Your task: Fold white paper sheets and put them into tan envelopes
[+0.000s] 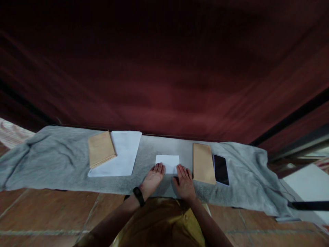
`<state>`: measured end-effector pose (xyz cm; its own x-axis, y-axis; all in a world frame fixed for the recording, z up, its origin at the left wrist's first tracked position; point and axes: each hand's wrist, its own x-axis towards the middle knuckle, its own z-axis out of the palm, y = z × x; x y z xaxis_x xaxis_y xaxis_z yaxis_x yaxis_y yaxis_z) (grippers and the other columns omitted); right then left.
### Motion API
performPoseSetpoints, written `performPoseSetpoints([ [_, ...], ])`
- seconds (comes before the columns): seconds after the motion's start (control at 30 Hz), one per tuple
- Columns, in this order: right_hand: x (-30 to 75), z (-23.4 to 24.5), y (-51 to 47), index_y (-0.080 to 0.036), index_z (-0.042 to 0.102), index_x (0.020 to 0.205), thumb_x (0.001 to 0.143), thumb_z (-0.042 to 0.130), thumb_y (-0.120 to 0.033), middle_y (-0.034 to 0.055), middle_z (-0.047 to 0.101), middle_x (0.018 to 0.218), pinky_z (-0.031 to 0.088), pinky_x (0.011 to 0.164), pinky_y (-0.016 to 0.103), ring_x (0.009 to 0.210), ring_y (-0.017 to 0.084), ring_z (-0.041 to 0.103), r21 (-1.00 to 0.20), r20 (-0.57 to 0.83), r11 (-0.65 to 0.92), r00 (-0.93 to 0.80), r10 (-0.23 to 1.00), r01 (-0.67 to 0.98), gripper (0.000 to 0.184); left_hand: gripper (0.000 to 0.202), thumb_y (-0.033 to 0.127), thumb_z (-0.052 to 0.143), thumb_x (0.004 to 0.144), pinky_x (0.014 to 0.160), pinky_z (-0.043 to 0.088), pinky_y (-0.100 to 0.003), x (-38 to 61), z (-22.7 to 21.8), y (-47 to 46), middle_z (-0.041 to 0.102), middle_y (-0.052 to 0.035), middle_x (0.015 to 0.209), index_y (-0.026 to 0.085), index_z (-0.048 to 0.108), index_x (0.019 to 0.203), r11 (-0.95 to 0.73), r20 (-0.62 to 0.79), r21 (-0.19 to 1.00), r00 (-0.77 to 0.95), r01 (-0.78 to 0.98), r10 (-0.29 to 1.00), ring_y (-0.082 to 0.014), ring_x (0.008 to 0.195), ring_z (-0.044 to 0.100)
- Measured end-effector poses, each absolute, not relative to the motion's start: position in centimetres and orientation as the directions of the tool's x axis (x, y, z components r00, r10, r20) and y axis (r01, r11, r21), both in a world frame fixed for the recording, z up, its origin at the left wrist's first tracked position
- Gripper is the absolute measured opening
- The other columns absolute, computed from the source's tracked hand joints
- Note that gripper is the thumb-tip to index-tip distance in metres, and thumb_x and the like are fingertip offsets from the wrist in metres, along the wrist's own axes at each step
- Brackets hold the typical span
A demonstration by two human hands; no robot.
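A small folded white paper [167, 162] lies on a grey cloth [64, 161]. My left hand [153, 178] rests flat on the cloth, fingers stretched out, with its fingertips at the paper's near left corner. My right hand [184, 180] also lies flat with fingers extended, touching the paper's near right corner. Neither hand holds anything. A black band sits on my left wrist [138, 195].
A brown envelope [101, 148] lies on a larger white sheet [123, 154] at the left. Another brown envelope [203, 162] and a dark phone [221, 169] lie at the right. A dark red curtain [164, 68] hangs behind. Tiled floor [46, 212] lies in front.
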<state>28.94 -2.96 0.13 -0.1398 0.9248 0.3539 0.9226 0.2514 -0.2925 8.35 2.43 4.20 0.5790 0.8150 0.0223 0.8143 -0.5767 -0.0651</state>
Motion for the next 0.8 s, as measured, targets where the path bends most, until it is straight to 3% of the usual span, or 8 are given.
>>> performPoseSetpoints([
  [0.13, 29.4, 0.5, -2.0, -0.015, 0.054, 0.147, 0.098, 0.047, -0.023, 0.0145, 0.061, 0.146, 0.036, 0.120, 0.051, 0.138, 0.027, 0.054, -0.381, 0.369, 0.255, -0.107, 0.923, 0.889, 0.050, 0.045, 0.000, 0.041, 0.089, 0.097, 0.055, -0.044, 8.1, 6.8, 2.6, 0.072, -0.0144, 0.124, 0.019, 0.068, 0.119, -0.583, 0.078, 0.027, 0.580, 0.812, 0.811, -0.0281, 0.116, 0.069],
  [0.27, 30.4, 2.4, -0.5, -0.020, 0.071, 0.123, 0.095, 0.050, -0.024, 0.0118, 0.071, 0.130, 0.048, 0.111, 0.046, 0.125, 0.026, 0.064, -0.599, 0.362, 0.229, 0.005, 0.932, 0.767, 0.035, 0.026, 0.015, 0.044, 0.100, 0.094, 0.052, -0.039, 7.2, 9.5, 3.2, 0.076, -0.0064, 0.098, 0.020, 0.070, 0.101, -0.566, 0.135, 0.133, 0.551, 0.814, 0.824, -0.0221, 0.095, 0.071],
  [0.33, 31.0, 3.5, 0.3, -0.020, 0.073, 0.113, 0.094, 0.052, -0.029, 0.0111, 0.073, 0.125, 0.053, 0.103, 0.041, 0.118, 0.025, 0.068, -0.713, 0.310, 0.187, 0.064, 0.949, 0.676, 0.030, 0.025, 0.023, 0.047, 0.102, 0.090, 0.052, -0.034, 6.8, 10.5, 4.0, 0.075, -0.0044, 0.092, 0.021, 0.070, 0.095, -0.521, 0.190, 0.357, 0.486, 0.775, 0.853, -0.0197, 0.090, 0.071],
  [0.4, 31.3, 4.3, 1.0, -0.019, 0.073, 0.109, 0.097, 0.050, -0.036, 0.0103, 0.077, 0.110, 0.057, 0.089, 0.036, 0.101, 0.024, 0.073, -0.737, 0.271, 0.144, 0.092, 0.958, 0.660, 0.031, 0.023, 0.029, 0.052, 0.100, 0.074, 0.052, -0.028, 6.5, 10.8, 5.0, 0.074, -0.0014, 0.084, 0.020, 0.072, 0.093, -0.413, 0.193, 0.586, 0.375, 0.697, 0.907, -0.0167, 0.077, 0.069],
  [0.47, 31.4, 4.6, 1.6, -0.019, 0.072, 0.103, 0.099, 0.048, -0.042, 0.0067, 0.078, 0.090, 0.057, 0.070, 0.029, 0.079, 0.021, 0.073, -0.744, 0.227, 0.102, 0.106, 0.968, 0.660, 0.034, 0.022, 0.034, 0.056, 0.097, 0.060, 0.049, -0.025, 6.4, 10.4, 6.2, 0.071, 0.0013, 0.074, 0.020, 0.073, 0.093, -0.284, 0.165, 0.708, 0.239, 0.647, 0.957, -0.0146, 0.064, 0.064],
  [0.53, 31.2, 4.6, 2.2, -0.020, 0.072, 0.098, 0.100, 0.046, -0.045, 0.0035, 0.075, 0.080, 0.052, 0.061, 0.026, 0.069, 0.019, 0.070, -0.738, 0.192, 0.064, 0.119, 0.974, 0.672, 0.035, 0.022, 0.033, 0.057, 0.096, 0.058, 0.049, -0.024, 6.5, 9.4, 7.2, 0.071, 0.0014, 0.074, 0.019, 0.073, 0.097, -0.230, 0.162, 0.729, 0.164, 0.645, 0.973, -0.0142, 0.062, 0.064],
  [0.67, 30.3, 3.8, 3.0, -0.025, 0.072, 0.093, 0.099, 0.049, -0.041, 0.0012, 0.075, 0.080, 0.049, 0.061, 0.026, 0.072, 0.019, 0.070, -0.677, 0.149, -0.029, 0.176, 0.973, 0.735, 0.029, 0.021, 0.024, 0.057, 0.093, 0.065, 0.056, -0.027, 7.1, 6.8, 8.0, 0.074, -0.0010, 0.081, 0.019, 0.072, 0.106, -0.181, 0.169, 0.712, 0.085, 0.679, 0.982, -0.0164, 0.069, 0.068],
  [0.8, 29.5, 2.8, 3.6, -0.026, 0.072, 0.094, 0.100, 0.048, -0.035, 0.0016, 0.075, 0.080, 0.048, 0.064, 0.026, 0.072, 0.019, 0.070, -0.597, 0.124, -0.094, 0.208, 0.970, 0.797, 0.026, 0.035, 0.015, 0.053, 0.091, 0.097, 0.058, -0.039, 8.1, 5.1, 7.0, 0.074, -0.0084, 0.117, 0.020, 0.069, 0.121, -0.167, 0.193, 0.670, 0.047, 0.723, 0.980, -0.0228, 0.107, 0.071],
])
